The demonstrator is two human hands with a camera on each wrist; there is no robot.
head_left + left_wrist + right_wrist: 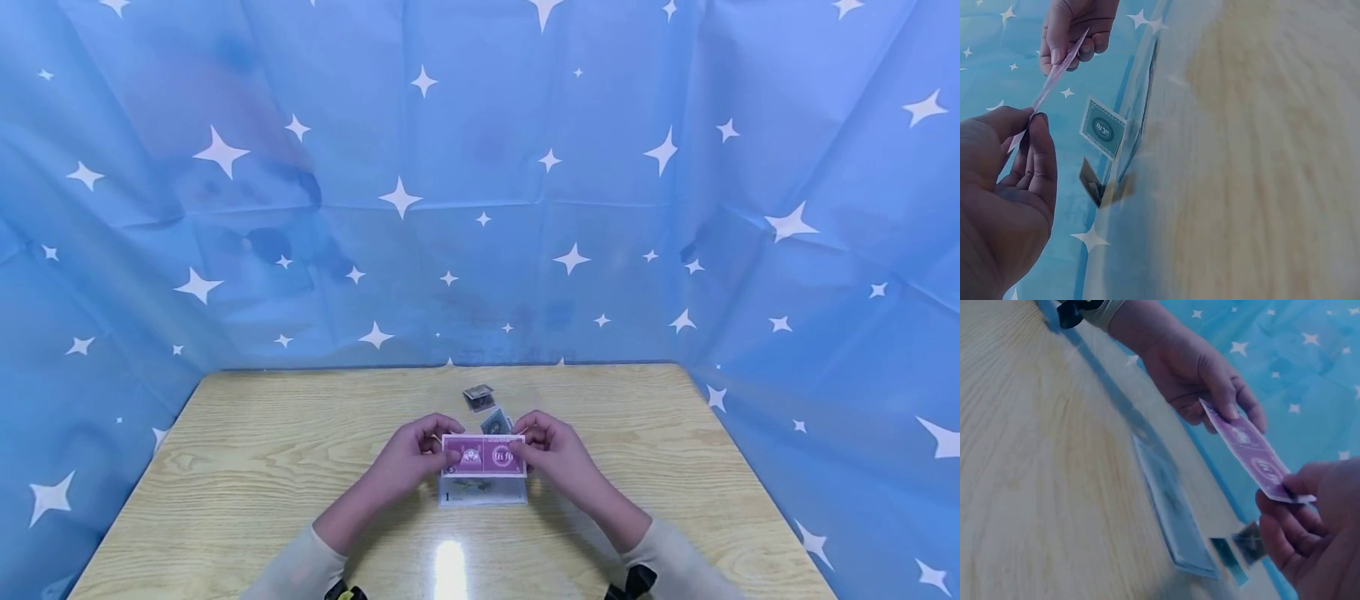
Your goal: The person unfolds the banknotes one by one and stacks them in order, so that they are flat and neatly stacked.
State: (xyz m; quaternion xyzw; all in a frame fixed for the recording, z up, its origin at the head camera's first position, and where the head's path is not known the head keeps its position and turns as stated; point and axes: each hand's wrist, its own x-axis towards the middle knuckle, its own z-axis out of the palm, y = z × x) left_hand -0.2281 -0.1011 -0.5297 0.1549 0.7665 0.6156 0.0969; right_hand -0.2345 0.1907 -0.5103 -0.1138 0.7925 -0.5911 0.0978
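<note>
A purple play banknote (483, 456) with a white border is stretched between both hands above the table. My left hand (408, 454) pinches its left end, thumb on the printed face. At the other end my right hand (558, 454) pinches it the same way. Below the note, a flat pale banknote (483, 493) marked 1 lies on the table, partly covered in the head view; from the right wrist it looks like a thin stack (1175, 512). Just beyond the hands a teal note (1102, 128) stands tilted up, its base hidden from the head camera.
Behind the teal note, a dark folded note (478, 398) sits partly raised near the table's far side. The wood-grain table (247, 467) ends against a blue star-printed curtain (480, 250). A bright light reflection (450, 567) shows on the tabletop near the front.
</note>
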